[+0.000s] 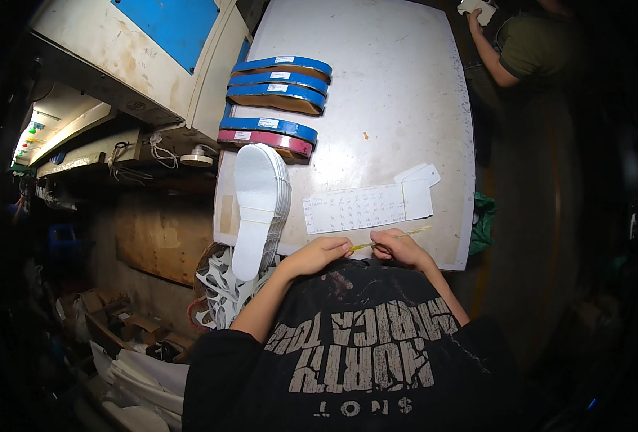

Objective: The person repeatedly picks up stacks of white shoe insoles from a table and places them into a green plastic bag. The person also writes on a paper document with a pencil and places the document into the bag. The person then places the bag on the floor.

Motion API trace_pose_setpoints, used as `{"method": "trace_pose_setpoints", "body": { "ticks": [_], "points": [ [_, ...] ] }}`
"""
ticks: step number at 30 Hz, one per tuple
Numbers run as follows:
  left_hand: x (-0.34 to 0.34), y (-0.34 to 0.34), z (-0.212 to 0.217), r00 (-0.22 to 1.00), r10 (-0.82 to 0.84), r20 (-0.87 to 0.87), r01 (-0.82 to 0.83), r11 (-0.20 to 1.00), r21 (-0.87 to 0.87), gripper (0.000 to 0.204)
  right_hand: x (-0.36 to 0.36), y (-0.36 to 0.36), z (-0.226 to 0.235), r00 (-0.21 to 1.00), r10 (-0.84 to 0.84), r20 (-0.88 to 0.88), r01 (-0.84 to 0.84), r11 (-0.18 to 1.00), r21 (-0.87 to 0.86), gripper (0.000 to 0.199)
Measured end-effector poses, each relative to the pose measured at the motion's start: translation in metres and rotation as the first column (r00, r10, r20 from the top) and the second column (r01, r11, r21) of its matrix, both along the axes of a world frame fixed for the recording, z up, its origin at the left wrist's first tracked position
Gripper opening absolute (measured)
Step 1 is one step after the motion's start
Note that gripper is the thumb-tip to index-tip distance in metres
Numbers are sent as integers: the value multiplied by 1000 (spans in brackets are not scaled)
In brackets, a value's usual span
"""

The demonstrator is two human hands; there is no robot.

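Near the table's front edge, my left hand (326, 252) pinches one part of a thin yellow rubber band (363, 246). My right hand (399, 248), a little to the right, has its fingers closed on the same band, and a loose yellow end sticks out past them. Just beyond my hands lies a white sheet with handwritten rows (355, 209). White cards (417, 194) lie at its right end, with a thin band around them. To the left of my left hand, a stack of white insoles (262, 183) reaches over the table's front edge, bound by a thin band.
Several curved blue sole-shaped pieces (279, 77) and a pink one (265, 141) line the left side of the white table (391, 93). White scraps (221, 288) fill a basket below. A machine (139, 57) stands left. Another person (531, 50) is at far right.
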State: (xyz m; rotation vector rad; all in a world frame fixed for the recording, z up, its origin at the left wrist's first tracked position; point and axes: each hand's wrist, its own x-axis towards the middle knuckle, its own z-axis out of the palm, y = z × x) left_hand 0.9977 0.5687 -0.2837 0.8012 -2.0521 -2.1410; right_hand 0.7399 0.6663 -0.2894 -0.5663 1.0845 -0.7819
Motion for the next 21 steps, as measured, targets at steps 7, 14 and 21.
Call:
{"method": "trace_pose_setpoints", "body": {
  "ticks": [7, 14, 21],
  "points": [
    [48, -11, -2, 897, 439, 57, -430, 894, -129, 32, -44, 9, 13, 898, -234, -372, 171, 966, -195, 32],
    [22, 4, -26, 937, 344, 51, -172, 584, -793, 17, -23, -38, -23, 813, -378, -442, 164, 878, -450, 23],
    [16, 10, -39, 923, 383, 39, -161, 477, -864, 12, 34, -66, -32, 741, -532, -409, 267, 792, -549, 13]
  ]
}}
